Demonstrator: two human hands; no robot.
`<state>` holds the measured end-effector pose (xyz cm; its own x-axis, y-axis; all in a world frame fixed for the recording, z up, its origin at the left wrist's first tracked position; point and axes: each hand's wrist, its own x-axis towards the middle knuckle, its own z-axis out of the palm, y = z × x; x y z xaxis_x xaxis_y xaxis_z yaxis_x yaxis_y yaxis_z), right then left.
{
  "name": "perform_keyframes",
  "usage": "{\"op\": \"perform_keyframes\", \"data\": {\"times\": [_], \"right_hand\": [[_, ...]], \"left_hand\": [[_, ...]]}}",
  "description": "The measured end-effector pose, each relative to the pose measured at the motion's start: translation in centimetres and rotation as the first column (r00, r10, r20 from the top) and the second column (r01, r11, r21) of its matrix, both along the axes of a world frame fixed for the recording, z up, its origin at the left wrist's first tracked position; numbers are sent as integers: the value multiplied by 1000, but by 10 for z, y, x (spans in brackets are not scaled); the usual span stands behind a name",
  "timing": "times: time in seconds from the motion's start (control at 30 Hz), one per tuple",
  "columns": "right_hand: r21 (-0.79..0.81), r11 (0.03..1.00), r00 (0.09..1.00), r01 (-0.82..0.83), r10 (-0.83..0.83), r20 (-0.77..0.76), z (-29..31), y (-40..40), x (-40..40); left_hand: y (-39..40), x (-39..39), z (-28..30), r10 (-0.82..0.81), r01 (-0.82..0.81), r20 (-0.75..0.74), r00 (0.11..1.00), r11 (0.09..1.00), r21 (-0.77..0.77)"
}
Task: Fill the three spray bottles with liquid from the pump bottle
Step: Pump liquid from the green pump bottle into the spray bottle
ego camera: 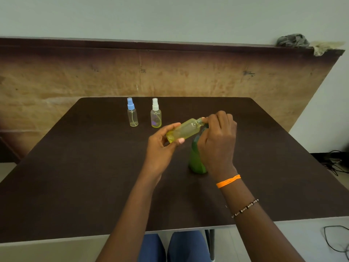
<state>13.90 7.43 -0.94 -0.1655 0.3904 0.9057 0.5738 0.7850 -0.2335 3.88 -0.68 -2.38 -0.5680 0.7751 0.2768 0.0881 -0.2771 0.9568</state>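
My left hand (162, 143) grips the base of a small clear yellowish spray bottle (186, 130), tilted with its uncapped threaded neck up and to the right. My right hand (217, 137) is curled over the top of the green pump bottle (196, 159) on the dark table (85, 176), right at the tilted bottle's neck. The pump head is hidden under my fingers. Two more spray bottles stand upright at the table's far side. One has a blue cap (132, 112) and looks empty. The other has a white cap (156, 113) and a little yellow liquid at the bottom.
A worn wooden board (170, 76) stands behind the table, with crumpled cloths (292, 41) on its top right corner. Cables (334, 163) lie on the floor to the right. My knees in blue trousers (170, 246) show under the near table edge.
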Motion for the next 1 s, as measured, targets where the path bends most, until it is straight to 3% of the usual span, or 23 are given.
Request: {"op": "perform_keyframes", "data": {"times": [0.1, 0.33, 0.63, 1.0], "right_hand": [[-28, 1000, 999, -9, 10, 36, 6, -3, 1], [45, 998, 997, 33, -30, -65, -14, 2, -2], [-25, 1000, 995, 11, -13, -99, -4, 1, -5], [2, 1000, 998, -24, 24, -52, 3, 6, -3]], "left_hand": [[0, 0, 3, -1, 1, 4, 1000, 1000, 11], [1, 0, -3, 1, -1, 27, 1000, 1000, -5], [3, 1, 0, 15, -15, 2, 1000, 1000, 23], [4, 0, 2, 11, -11, 7, 1000, 1000, 20]]}}
